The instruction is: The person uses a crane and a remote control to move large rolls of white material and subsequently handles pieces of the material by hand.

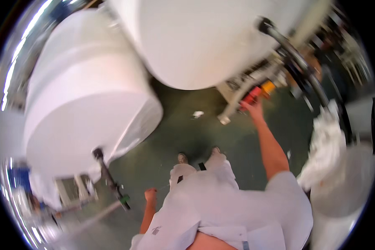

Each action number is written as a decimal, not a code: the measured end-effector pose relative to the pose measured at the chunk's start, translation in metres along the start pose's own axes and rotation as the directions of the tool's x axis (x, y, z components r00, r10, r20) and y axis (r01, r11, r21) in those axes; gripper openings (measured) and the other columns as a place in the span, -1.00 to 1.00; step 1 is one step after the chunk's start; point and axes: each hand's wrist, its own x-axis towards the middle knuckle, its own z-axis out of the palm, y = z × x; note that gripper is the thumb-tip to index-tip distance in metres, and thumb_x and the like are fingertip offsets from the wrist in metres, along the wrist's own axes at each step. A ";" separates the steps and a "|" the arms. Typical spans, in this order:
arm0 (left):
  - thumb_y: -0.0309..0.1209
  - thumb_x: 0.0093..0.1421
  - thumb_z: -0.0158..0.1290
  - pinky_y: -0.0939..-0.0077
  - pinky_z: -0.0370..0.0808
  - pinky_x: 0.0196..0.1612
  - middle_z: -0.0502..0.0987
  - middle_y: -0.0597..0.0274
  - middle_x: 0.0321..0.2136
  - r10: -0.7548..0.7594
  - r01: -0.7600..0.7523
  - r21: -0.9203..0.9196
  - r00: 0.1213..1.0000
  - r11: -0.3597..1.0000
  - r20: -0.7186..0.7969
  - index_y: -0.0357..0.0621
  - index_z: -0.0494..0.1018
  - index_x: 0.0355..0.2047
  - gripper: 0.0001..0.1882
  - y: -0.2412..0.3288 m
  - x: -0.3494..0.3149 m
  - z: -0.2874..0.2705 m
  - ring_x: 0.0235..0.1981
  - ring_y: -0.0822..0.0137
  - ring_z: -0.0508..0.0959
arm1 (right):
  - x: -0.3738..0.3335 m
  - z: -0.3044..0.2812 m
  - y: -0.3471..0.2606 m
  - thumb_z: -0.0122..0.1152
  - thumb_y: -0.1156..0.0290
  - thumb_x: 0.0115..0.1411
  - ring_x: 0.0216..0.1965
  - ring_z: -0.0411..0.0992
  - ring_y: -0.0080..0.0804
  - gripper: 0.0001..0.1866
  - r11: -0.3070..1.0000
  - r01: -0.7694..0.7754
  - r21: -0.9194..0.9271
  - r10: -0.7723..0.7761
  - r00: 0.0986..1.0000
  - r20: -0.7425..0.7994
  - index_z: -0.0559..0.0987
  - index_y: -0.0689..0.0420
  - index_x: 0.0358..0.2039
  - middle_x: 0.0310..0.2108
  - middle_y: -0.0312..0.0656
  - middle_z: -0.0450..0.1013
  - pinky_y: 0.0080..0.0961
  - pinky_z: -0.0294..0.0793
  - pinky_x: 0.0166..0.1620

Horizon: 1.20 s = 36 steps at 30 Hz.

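My right arm is stretched forward, and my right hand [255, 109] is closed at a red object [251, 96], too blurred to name. A yellow-orange piece [268, 87] sits just beyond it. Beside the hand runs a pale curved bar [240, 99] with a light block at its near end. Low by my left side, my left hand [151, 194] has its fingers curled in. A faint thin line seems to run from it; what it holds, if anything, cannot be made out.
Two huge white rolls, one at the left [91, 121] and one ahead [187, 50], hang over the green floor [187, 137]. Metal shafts stick out at the left [110, 177] and right [298, 58]. White crumpled material [327, 141] tops a pale bin [341, 183]. A white scrap [198, 114] lies ahead.
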 end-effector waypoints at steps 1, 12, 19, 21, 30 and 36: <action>-0.32 0.12 0.03 0.31 0.48 -0.47 0.51 0.09 -0.69 -0.130 0.129 -0.054 0.991 0.990 -0.021 -0.10 0.63 -0.51 -0.78 -0.020 -0.043 0.009 -0.66 0.28 0.51 | -0.008 0.027 -0.046 0.53 0.37 -0.04 -0.04 0.41 -0.38 -0.29 0.990 -0.097 0.103 0.088 0.992 0.091 0.33 0.22 0.07 -0.10 -0.19 0.42 -0.42 0.43 0.03; -0.25 0.08 0.07 0.31 0.45 -0.57 0.50 0.13 -0.66 -0.589 0.639 -0.348 0.768 0.686 0.251 -0.24 0.58 -0.44 -0.73 -0.012 -0.174 0.066 -0.66 0.26 0.51 | 0.001 -0.058 -0.063 0.31 0.48 0.13 0.06 0.41 -0.29 -0.39 0.915 0.007 0.403 -0.083 0.981 0.173 0.32 0.17 0.19 0.09 -0.13 0.39 -0.28 0.47 0.11; -0.23 0.11 0.09 0.33 0.44 -0.54 0.50 0.15 -0.66 -0.496 0.495 -0.412 0.861 0.765 0.114 -0.27 0.58 -0.41 -0.70 0.016 -0.161 0.034 -0.67 0.29 0.50 | -0.119 0.045 -0.109 0.04 -0.39 0.13 -0.18 0.45 -0.31 -0.24 0.617 -0.605 0.504 0.085 0.688 0.721 0.44 0.05 0.01 -0.26 -0.21 0.47 -0.25 0.48 -0.09; -0.19 0.12 0.10 0.35 0.45 -0.52 0.52 0.15 -0.64 -0.392 0.377 -0.518 0.916 0.768 0.085 -0.29 0.57 -0.40 -0.66 -0.004 -0.158 0.036 -0.65 0.31 0.51 | -0.164 0.108 -0.106 -0.05 -0.40 0.17 -0.25 0.43 -0.32 -0.27 0.477 -0.746 0.465 0.085 0.566 0.820 0.46 0.06 -0.07 -0.31 -0.20 0.46 -0.25 0.46 -0.13; -0.25 0.19 0.22 0.50 0.48 -0.33 0.56 0.26 -0.37 0.055 0.049 -0.886 0.995 0.461 0.083 -0.23 0.42 -0.05 -0.58 -0.061 -0.224 -0.026 -0.37 0.41 0.55 | -0.428 0.273 -0.103 -0.06 -0.28 0.27 -0.17 0.44 -0.25 -0.36 0.564 -0.781 -0.268 0.626 0.193 0.755 0.45 0.09 -0.06 -0.19 -0.19 0.45 -0.17 0.49 -0.06; -0.37 0.16 0.22 0.39 0.57 -0.10 0.50 0.24 -0.10 -0.006 -0.062 -0.998 0.998 -0.027 -0.062 -0.16 0.24 0.14 -0.42 -0.036 -0.213 -0.079 -0.14 0.35 0.55 | -0.557 0.358 -0.097 0.05 0.05 0.36 -0.06 0.47 -0.33 -0.50 0.874 -0.318 -0.368 0.349 -0.118 0.930 0.42 0.20 0.09 -0.05 -0.21 0.47 -0.32 0.47 0.04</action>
